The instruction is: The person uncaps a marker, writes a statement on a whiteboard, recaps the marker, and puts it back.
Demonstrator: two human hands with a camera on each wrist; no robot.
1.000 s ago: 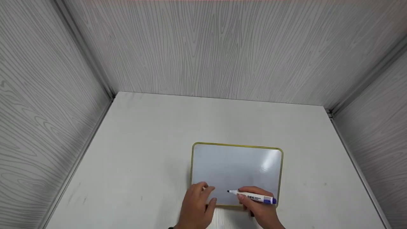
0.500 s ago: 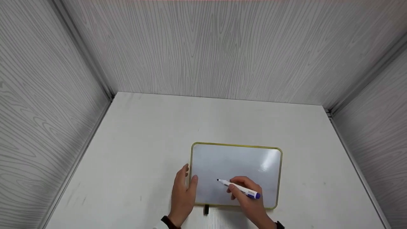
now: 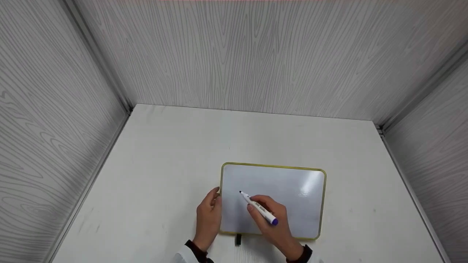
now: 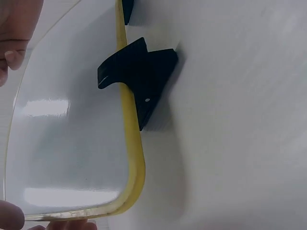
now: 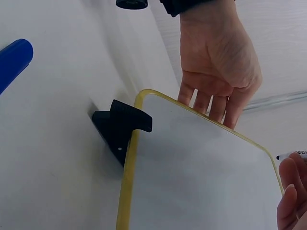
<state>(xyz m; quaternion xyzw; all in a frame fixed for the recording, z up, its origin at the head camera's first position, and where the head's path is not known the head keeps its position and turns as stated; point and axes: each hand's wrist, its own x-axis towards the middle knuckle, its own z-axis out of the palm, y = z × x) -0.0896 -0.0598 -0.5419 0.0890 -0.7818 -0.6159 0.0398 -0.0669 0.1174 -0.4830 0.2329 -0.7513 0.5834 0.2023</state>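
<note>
A small whiteboard (image 3: 278,190) with a yellow rim stands near the front of the table. My left hand (image 3: 209,217) grips its left edge, the thumb (image 4: 10,215) on the front side and the fingers behind, as the right wrist view also shows. In my right hand (image 3: 274,215) is a white marker (image 3: 260,210) with a blue end, held like a pen. Its dark tip points up and left over the left part of the board; whether it touches the surface I cannot tell. No marks are visible on the whiteboard.
A black bracket (image 4: 139,72) hooks over the board's lower rim, and part of another black piece (image 4: 128,9) shows beyond it. A blue rounded object (image 5: 14,62) enters at the right wrist view's left side. Grey wood-grain panels (image 3: 237,54) enclose the white table (image 3: 164,164).
My left hand has moved from the board's lower left front to its left edge and taken hold there. The right hand has carried the marker left and upward across the board.
</note>
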